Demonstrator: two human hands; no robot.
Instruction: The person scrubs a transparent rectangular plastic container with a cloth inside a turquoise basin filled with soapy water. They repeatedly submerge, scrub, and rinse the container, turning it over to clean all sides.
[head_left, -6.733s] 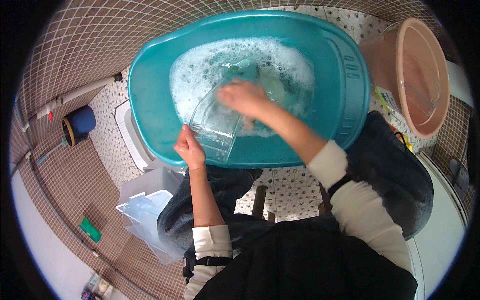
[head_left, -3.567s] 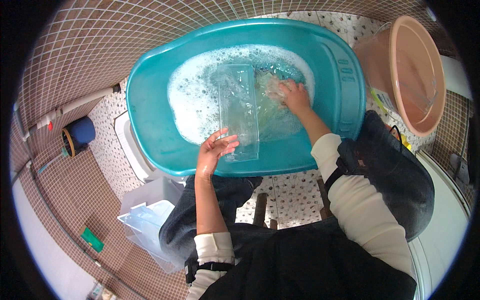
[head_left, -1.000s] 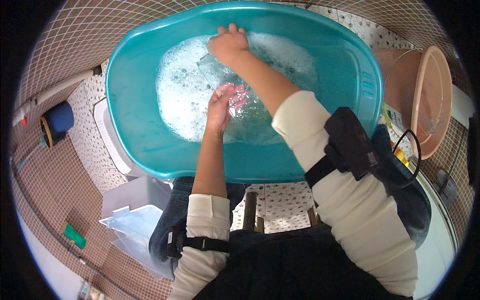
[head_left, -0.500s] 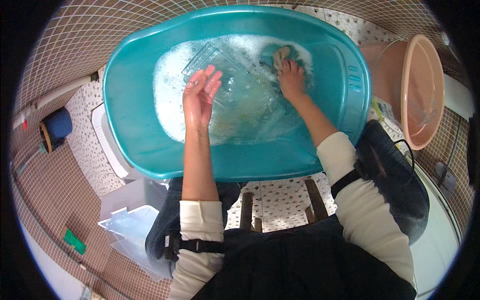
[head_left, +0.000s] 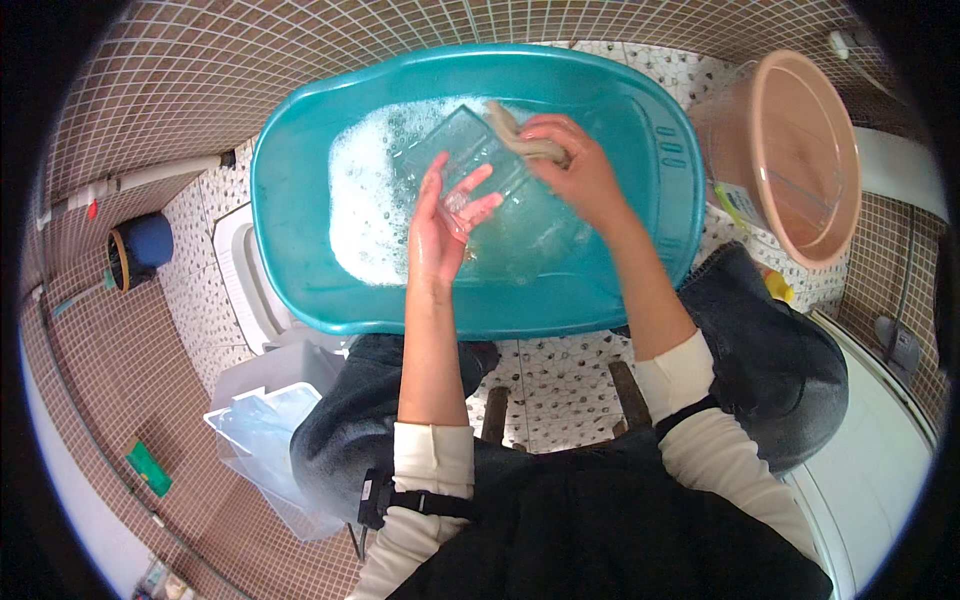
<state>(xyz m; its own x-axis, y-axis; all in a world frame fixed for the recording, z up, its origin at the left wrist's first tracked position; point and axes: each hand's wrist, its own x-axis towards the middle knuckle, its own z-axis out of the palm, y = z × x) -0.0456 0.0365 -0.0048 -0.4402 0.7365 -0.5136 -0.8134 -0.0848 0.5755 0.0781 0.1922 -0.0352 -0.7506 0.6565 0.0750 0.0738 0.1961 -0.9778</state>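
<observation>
A clear, rectangular plastic piece (head_left: 464, 135), probably a drawer or bin, lies tilted in soapy water inside a teal oval tub (head_left: 290, 215). Its lower part is lost in the cloudy water. My left hand (head_left: 446, 222) is palm up at its near left side, wet, with fingers spread; whether it supports the plastic I cannot tell. In my right hand (head_left: 575, 165) is a folded beige cloth (head_left: 515, 135), gripped between thumb and fingers over the plastic's far right edge.
A peach bucket (head_left: 770, 165) leans on its side at the right of the tub. On the left are a white plastic stool-like piece (head_left: 232, 262), a dark blue bin (head_left: 150, 242) and clear containers (head_left: 262, 425) beside my leg. Tiled walls surround the tub.
My right hand has moved left with the cloth, out of the water and onto the plastic piece. My left hand's fingers have spread wider. The head view has shifted.
</observation>
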